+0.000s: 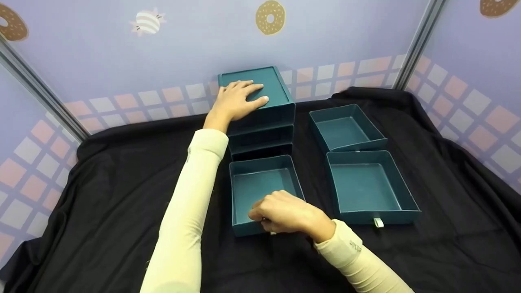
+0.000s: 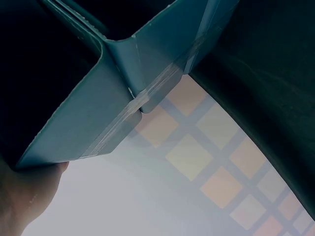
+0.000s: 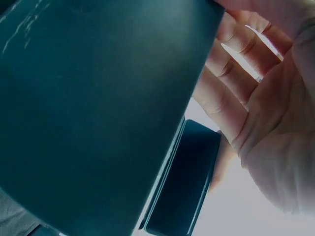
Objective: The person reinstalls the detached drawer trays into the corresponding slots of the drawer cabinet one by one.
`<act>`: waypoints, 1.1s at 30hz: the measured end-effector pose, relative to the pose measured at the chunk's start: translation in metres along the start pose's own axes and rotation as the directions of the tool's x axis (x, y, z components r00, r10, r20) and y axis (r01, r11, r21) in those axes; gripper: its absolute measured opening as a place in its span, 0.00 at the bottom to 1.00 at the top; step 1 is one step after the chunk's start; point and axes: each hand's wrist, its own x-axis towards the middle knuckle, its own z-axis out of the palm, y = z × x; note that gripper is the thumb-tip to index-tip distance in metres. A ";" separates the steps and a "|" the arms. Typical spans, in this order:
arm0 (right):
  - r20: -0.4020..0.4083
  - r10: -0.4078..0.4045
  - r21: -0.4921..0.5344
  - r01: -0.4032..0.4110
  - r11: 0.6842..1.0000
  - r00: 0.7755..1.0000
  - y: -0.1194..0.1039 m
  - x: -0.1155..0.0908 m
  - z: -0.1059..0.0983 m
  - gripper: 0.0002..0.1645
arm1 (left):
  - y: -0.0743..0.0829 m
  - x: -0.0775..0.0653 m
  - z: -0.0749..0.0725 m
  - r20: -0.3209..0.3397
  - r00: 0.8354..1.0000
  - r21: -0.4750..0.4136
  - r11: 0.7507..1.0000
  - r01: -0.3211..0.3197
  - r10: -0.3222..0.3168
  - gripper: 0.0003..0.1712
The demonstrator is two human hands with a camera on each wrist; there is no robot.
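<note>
A teal drawer cabinet (image 1: 268,83) with three dark open slots stands against the back wall. My left hand (image 1: 236,99) rests on its top with the fingers spread. In the left wrist view, part of that hand touches the cabinet's edge, and clear tape runs along the cabinet's side (image 2: 118,118). In front of the lowest slot lies a teal drawer (image 1: 248,230), its rear edge close to the cabinet. My right hand (image 1: 287,211) grips the drawer's front wall with curled fingers, covering most of its pale pull tab (image 1: 273,233).
To the right lie two more teal drawers: a farther one (image 1: 342,128) and a nearer one (image 1: 362,185) with a white pull tab (image 1: 378,222). A wrinkled black cloth (image 1: 122,195) covers the table. Patterned lilac panels (image 1: 195,44) enclose the back and sides.
</note>
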 end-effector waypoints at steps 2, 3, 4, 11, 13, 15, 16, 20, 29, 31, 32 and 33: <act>-0.009 0.006 -0.014 -0.006 1.000 1.000 0.002 -0.001 0.000 0.24 | 0.000 0.000 0.000 0.002 1.000 0.001 1.000 0.002 -0.002 0.44; -0.013 0.012 -0.022 -0.012 1.000 1.000 0.003 -0.001 0.000 0.24 | 0.000 0.000 0.000 0.001 1.000 0.001 1.000 0.002 -0.002 0.44; -0.016 0.017 -0.030 -0.017 0.999 1.000 0.005 -0.002 0.000 0.24 | 0.000 0.000 0.000 0.000 1.000 -0.001 1.000 0.001 -0.001 0.44; -0.035 0.030 -0.055 -0.032 0.998 0.999 0.015 -0.002 0.001 0.20 | 0.000 -0.001 0.000 -0.002 1.000 -0.014 1.000 -0.010 0.009 0.45; -0.044 0.030 -0.064 -0.033 0.997 0.999 0.018 -0.001 0.003 0.19 | -0.001 -0.002 -0.001 -0.003 1.000 -0.017 1.000 -0.007 0.007 0.45; -0.051 0.034 -0.079 -0.038 0.996 0.998 0.021 -0.001 0.003 0.18 | -0.002 -0.002 -0.001 -0.006 1.000 -0.021 1.000 -0.007 0.007 0.44; -0.054 0.036 -0.086 -0.041 0.995 0.998 0.021 -0.002 0.003 0.18 | -0.001 -0.002 -0.001 -0.006 1.000 -0.024 1.000 -0.009 0.009 0.45; -0.062 0.047 -0.099 -0.053 0.994 0.997 0.023 -0.004 0.003 0.19 | 0.001 -0.001 0.001 -0.006 1.000 -0.031 0.999 -0.017 0.017 0.45; -0.079 0.050 -0.118 -0.059 0.991 0.996 0.021 -0.006 -0.004 0.19 | -0.001 -0.001 0.002 0.009 1.000 -0.038 0.999 -0.008 0.008 0.45; -0.091 0.045 -0.131 -0.057 0.990 0.995 0.020 -0.006 -0.006 0.18 | -0.001 -0.001 0.000 0.012 1.000 -0.037 0.999 -0.005 0.005 0.45; -0.097 0.042 -0.138 -0.055 0.989 0.994 0.020 -0.006 -0.007 0.18 | -0.001 -0.001 0.000 0.014 1.000 -0.036 0.999 -0.003 0.004 0.45; -0.103 0.038 -0.143 -0.053 0.988 0.994 0.020 -0.006 -0.008 0.18 | 0.000 0.000 -0.001 0.014 1.000 -0.035 0.999 -0.003 0.003 0.45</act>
